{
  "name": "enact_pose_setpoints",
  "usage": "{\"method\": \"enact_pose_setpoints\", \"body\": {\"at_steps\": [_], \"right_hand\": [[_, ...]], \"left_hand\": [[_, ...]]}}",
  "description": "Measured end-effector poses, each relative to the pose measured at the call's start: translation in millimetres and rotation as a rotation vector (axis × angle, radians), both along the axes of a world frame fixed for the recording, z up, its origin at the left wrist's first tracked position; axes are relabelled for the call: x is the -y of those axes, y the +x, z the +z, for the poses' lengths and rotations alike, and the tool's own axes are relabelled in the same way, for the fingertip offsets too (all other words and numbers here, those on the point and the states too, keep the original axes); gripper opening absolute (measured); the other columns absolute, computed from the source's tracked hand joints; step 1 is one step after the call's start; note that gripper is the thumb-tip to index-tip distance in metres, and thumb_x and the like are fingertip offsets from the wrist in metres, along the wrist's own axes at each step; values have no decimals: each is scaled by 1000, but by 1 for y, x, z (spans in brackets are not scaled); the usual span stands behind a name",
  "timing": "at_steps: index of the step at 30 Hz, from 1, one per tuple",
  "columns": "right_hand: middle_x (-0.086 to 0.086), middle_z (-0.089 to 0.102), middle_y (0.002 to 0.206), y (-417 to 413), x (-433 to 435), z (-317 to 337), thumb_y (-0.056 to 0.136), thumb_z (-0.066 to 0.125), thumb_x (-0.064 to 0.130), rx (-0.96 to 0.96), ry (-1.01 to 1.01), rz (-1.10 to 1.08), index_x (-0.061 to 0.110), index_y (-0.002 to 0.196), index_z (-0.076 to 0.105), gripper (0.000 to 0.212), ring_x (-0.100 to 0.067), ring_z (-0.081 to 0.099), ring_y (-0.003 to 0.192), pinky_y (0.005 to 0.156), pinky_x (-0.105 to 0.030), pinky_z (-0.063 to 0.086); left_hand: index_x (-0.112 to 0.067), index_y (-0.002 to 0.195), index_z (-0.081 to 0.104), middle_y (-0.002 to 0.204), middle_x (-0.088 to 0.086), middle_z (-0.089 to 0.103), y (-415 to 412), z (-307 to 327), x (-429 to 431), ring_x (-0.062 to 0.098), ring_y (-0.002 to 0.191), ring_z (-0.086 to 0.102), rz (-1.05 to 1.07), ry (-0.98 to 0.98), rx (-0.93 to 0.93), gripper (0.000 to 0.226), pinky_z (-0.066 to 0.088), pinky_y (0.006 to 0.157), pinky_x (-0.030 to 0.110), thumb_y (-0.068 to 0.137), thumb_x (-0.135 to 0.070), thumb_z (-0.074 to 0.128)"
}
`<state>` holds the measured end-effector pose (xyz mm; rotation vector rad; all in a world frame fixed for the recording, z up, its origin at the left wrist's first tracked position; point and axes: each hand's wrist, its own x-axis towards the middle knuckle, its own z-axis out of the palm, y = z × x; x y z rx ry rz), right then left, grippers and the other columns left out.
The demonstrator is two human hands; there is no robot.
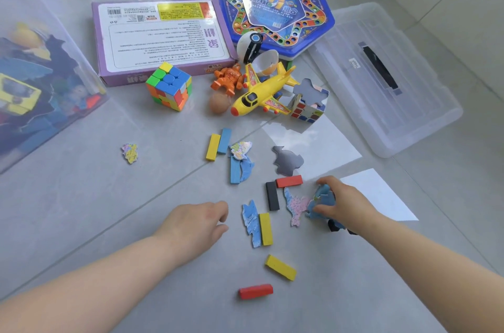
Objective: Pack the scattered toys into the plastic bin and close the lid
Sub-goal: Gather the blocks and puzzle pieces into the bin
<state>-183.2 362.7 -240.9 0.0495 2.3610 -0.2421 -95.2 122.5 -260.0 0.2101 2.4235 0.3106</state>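
Toys (259, 92) lie scattered over the floor (109, 210) at the centre, between the plastic bin (41, 87) at nine o'clock and its lid (381, 79) at two o'clock. The right hand (343, 203), at four o'clock, has its grip pinched on blue puzzle pieces (323, 197). The left hand (196, 223), at seven o'clock, has its grip loosely curled, holding nothing visible. The pieces look thin, light and bendy, so they are probably best lifted by an edge. The wooden blocks (281, 267) look stiff and should be easy to take by their long sides.

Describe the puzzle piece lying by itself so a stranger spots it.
Find the purple box, then the colourful cube at its near edge. Below and left of the cube lies a yellowish puzzle piece, the only one away from the blocks.
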Motion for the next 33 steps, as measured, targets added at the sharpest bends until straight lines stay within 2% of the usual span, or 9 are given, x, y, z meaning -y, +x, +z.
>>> {"method": "enact_pose_setpoints", "body": {"at_steps": [3,5,9,12,18,24,29,31,33], "right_hand": [[-10,52,116,3,1,-1,81,66,26,1,14,25,18,129,36,57,-26,51,92,73,-29,43],[-11,49,116,1,2,-1,79,69,28,7,32,12,17,126,36,58,-29,52,94,71,-31,44],[-13,49,118,-4,4,-1,79,69,29,4,68,49,18,123,39,55,-26,46,87,69,-29,38],[-13,52,114,0,3,-3,81,66,28,-66,36,44,16,120,46,46,-24,45,89,70,-27,35],[-12,48,122,12,2,-6,87,58,23,-168,-6,101,16,125,47,39,-32,51,107,82,-33,42],[-9,45,129,17,6,-4,89,55,23,-201,9,132,14,125,47,37,-33,52,108,85,-34,43],[-11,48,123,16,8,-3,89,55,22,-208,11,101,12,118,49,32,-33,53,101,79,-32,41],[-11,48,121,16,8,-3,89,55,22,-210,7,99,12,117,49,30,-31,51,92,73,-30,38],[-12,49,118,16,7,-3,89,54,20,-212,-5,74,12,115,49,28,-25,44,83,69,-27,33]], "left_hand": [[-20,122,43,125,-5,50,4,9,1,19,109,54,-111,28,-16,40,37,72,25,95,-48,34],[-19,126,40,128,-1,45,11,15,-9,25,108,53,-250,38,16,49,38,80,32,91,-53,39],[-11,127,37,126,10,44,31,14,-54,35,102,55,-377,129,66,62,28,58,32,85,-54,50],[-9,126,34,125,13,44,38,5,-83,36,101,57,-315,120,99,64,14,48,26,83,-53,53],[-6,127,30,126,15,46,40,-5,-107,33,106,58,-192,47,129,48,14,47,24,90,-24,54],[-9,128,31,127,12,44,45,-7,-99,34,105,57,-221,69,111,39,14,46,25,92,-12,44],[-8,127,33,128,15,38,47,-1,-90,37,98,57,-296,92,107,39,14,46,26,89,-10,42],[-4,129,30,131,16,35,47,0,-88,33,87,58,-314,79,114,43,14,46,26,89,-7,46],[0,130,28,131,18,33,46,1,-85,22,59,42,-336,58,114,46,14,45,26,88,1,45]]}}
